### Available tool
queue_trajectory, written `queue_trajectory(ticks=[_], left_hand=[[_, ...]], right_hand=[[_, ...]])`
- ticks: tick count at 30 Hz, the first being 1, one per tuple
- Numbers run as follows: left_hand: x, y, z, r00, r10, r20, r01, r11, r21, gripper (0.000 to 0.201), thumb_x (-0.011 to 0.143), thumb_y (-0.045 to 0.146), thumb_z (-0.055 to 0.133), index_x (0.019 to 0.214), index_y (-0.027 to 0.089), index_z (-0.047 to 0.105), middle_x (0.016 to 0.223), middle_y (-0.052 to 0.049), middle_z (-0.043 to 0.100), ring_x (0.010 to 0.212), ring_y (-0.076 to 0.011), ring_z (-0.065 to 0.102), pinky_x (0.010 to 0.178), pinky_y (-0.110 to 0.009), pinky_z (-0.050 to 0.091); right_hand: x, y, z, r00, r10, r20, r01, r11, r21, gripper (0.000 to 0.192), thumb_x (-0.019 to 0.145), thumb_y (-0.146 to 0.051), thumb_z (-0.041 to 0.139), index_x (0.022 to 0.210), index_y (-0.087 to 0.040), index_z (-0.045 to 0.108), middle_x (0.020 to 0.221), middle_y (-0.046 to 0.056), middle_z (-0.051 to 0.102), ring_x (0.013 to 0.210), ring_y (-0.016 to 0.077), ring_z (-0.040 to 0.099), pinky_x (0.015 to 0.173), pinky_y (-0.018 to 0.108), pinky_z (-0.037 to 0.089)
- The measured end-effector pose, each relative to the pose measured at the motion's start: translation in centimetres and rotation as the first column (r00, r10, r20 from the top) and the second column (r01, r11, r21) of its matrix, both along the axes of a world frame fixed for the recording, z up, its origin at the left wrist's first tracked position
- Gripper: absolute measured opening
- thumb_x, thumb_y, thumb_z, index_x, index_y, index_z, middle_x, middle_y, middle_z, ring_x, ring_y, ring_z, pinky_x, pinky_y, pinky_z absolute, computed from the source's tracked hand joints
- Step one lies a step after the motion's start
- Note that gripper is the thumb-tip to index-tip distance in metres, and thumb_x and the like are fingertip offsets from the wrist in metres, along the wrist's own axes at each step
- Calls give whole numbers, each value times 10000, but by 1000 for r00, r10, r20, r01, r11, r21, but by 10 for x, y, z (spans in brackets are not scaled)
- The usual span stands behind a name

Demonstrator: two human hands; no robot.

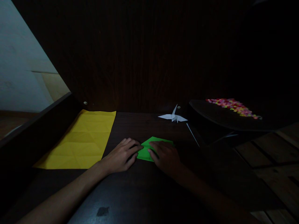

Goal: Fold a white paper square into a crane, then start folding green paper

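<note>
A folded piece of bright green paper lies on the dark wooden desk, with creases across it. My left hand rests at its left corner, the index fingertip touching the paper and the thumb held apart. Over the right half lies my right hand, palm down, its fingers stretched across the paper and its thumb on the near part. That hand hides much of the right side of the sheet. Behind the green paper stands a white origami crane with spread wings.
A creased yellow sheet lies at the left, beside a raised side board. A thin white strip is right of the crane. Small pink, red and yellow pieces cover part of a dark rounded shelf. A tall dark panel closes the back.
</note>
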State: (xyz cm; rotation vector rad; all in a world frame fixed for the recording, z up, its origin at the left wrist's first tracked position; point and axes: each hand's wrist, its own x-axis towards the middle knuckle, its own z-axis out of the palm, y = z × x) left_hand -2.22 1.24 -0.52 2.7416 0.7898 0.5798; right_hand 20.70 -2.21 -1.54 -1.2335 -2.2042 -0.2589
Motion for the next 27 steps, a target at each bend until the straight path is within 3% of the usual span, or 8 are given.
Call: queue_trajectory(ticks=[8,17,24,27], left_hand=[[1,0,1,998,43,38,-42,999,-24,250,932,216,501,1176,178,537,1067,-90,630,998,-230,566,911,-392,459],[-1,4,-8,994,89,59,-90,996,16,202,939,291,546,1075,172,635,938,-74,628,881,-220,578,831,-380,485],[2,3,-8,977,131,166,-114,987,-109,206,908,260,616,1083,157,651,941,-63,636,908,-204,573,824,-348,502],[3,2,-9,972,136,193,-111,985,-133,191,901,246,628,1069,162,658,937,-56,629,909,-196,573,820,-335,506]], right_hand=[[11,8,2,998,29,49,-32,998,62,163,890,-108,554,922,-185,694,951,49,755,845,189,687,797,315,527],[8,7,-2,995,74,72,-66,992,-108,221,821,-31,456,871,-195,596,821,66,685,776,201,641,754,315,529],[8,8,0,992,124,2,-122,980,-158,258,724,12,454,860,-191,536,830,70,622,804,215,604,754,323,543],[5,6,2,992,120,-44,-125,980,-152,183,767,-45,477,867,-185,538,844,79,627,819,226,602,806,367,547]])
